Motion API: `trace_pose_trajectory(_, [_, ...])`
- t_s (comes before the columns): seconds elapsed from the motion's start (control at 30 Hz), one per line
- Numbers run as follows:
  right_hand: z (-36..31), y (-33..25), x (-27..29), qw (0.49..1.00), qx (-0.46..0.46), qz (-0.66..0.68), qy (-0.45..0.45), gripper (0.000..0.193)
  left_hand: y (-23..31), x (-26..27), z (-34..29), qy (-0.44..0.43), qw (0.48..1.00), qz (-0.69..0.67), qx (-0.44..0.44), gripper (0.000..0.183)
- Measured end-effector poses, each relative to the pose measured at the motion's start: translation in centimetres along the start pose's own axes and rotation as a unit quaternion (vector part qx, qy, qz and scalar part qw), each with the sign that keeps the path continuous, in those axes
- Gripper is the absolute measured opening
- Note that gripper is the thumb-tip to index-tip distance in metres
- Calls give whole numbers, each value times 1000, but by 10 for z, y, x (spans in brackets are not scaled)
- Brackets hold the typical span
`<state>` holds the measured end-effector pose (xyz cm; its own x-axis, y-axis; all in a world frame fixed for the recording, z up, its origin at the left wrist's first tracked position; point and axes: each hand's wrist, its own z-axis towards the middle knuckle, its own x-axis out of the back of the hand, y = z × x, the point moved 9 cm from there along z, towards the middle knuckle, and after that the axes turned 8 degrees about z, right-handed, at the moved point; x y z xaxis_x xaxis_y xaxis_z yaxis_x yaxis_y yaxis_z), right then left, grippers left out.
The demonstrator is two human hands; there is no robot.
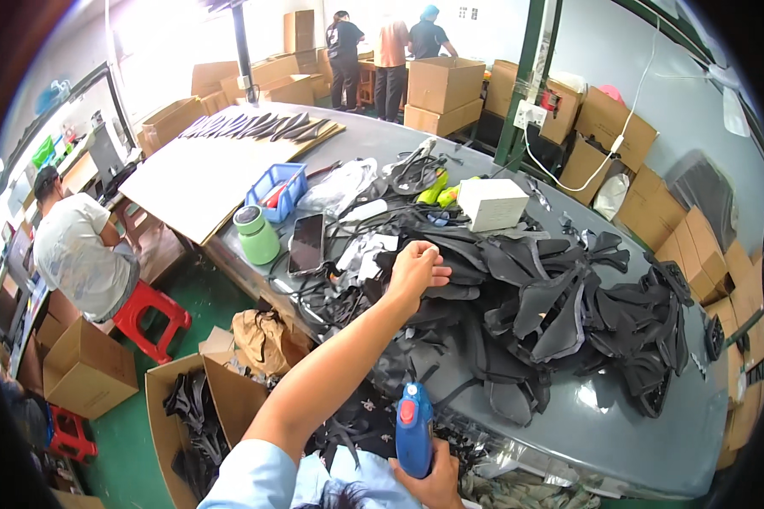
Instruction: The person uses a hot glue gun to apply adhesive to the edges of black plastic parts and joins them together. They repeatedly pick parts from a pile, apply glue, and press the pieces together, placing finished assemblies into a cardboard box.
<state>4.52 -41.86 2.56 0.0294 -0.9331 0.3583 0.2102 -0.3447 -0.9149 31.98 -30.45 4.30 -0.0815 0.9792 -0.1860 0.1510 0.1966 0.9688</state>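
Note:
My left hand (418, 270) is stretched out over the near left part of a heap of black padded fabric pieces (560, 318). Its fingers are curled in toward the thumb; whatever they hold, if anything, is too small to make out. Close to my body, my right hand (435, 482) grips a blue handheld power tool (413, 428) with a red button, its narrow dark end pointing away from me. Left of my outstretched hand lie a dark-screened phone (306, 243) and tangled black straps.
A green lidded jar (256, 235), a blue basket (278, 191) and a white box (492, 204) stand on the grey table (586, 441). Black pieces fill an open carton (174, 424) on the floor. A person (83, 246) sits at left; several cartons and other people are beyond.

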Motion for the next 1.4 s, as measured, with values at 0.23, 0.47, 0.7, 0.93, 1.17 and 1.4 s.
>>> trace_pose_trajectory(0.23, [-9, 36, 14, 988, -150, 35, 7, 66, -36, -66, 61, -86, 991, -79, 69, 40])
trace_pose_trajectory(0.47, [-5, 36, 17, 986, -159, 39, 26, 63, 38, -24, 36, 186, 892, 293, -291, 28])
trace_pose_trajectory(0.7, [11, 33, 38, 986, -52, 82, 138, 51, 49, 29, -69, 89, 965, 63, -237, 26])
trace_pose_trajectory(0.93, [63, -27, 28, 944, -44, 269, 183, 45, -13, 72, -194, 70, 971, -164, -159, 31])
trace_pose_trajectory(1.17, [65, -49, 21, 968, 8, 192, 162, 43, -36, 99, -271, -113, 991, 38, 57, 21])
trace_pose_trajectory(1.4, [61, -53, -8, 957, -40, 286, 24, 39, 26, 148, -255, -32, 949, 271, -161, 54])
